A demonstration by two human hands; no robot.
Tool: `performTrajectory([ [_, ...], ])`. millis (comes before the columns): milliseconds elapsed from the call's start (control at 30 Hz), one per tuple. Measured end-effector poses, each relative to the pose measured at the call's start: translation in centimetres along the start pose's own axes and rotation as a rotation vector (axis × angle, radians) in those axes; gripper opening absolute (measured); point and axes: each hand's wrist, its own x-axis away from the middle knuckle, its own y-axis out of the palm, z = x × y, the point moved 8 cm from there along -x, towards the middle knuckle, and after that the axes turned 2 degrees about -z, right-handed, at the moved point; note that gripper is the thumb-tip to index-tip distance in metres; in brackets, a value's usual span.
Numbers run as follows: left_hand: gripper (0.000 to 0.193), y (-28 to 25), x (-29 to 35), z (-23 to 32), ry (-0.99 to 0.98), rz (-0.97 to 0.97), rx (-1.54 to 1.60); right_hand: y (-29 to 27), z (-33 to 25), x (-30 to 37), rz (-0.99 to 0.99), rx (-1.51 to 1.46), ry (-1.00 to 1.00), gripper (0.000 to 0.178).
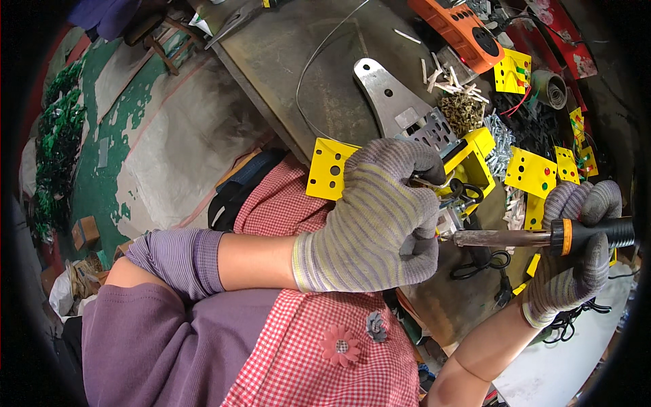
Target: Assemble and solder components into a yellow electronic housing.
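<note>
My right hand (571,254), in a striped glove, is wrapped round the black handle of a soldering iron (510,238) with an orange ring. Its metal barrel points left, the tip end close to the fingers of my left hand (386,216). That hand, gloved alike, is closed; a thin solder wire (300,95) loops down from the top and passes behind it. Just beyond its fingers lie an open yellow housing (477,157) and black leads (466,192). Where the tip meets the work is partly hidden by my left fingers. A yellow perforated plate (328,169) shows behind my left hand.
On the metal table (291,57) lie a grey metal bracket (390,95), an orange power strip (461,34), piles of screws (500,144) and small white sticks (451,81). Several yellow plates (531,171) with coloured lights stand at right. A black cable (485,264) lies below the iron.
</note>
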Motion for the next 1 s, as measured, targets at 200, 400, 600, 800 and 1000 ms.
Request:
performTrajectory([
  [200,0.026,0.0,0.2,-0.1,-0.010,0.024,0.016,-0.9,0.3,0.2,-0.069,-0.058,0.069,0.049],
  [400,0.026,0.0,0.1,0.0,-0.015,0.007,-0.003,-2.0,0.8,0.7,0.060,-0.070,0.027,0.050],
  [600,0.027,0.1,-0.1,0.1,-0.008,-0.006,0.011,-5.5,0.6,2.8,0.325,-0.196,-0.038,0.042],
  [800,0.027,0.1,0.0,0.0,-0.012,-0.015,-0.009,-3.7,2.5,5.5,0.350,-0.272,-0.069,0.039],
  [1000,0.027,0.1,0.1,0.3,0.006,-0.023,-0.051,-2.4,2.2,7.0,0.520,-0.092,-0.124,0.042],
])
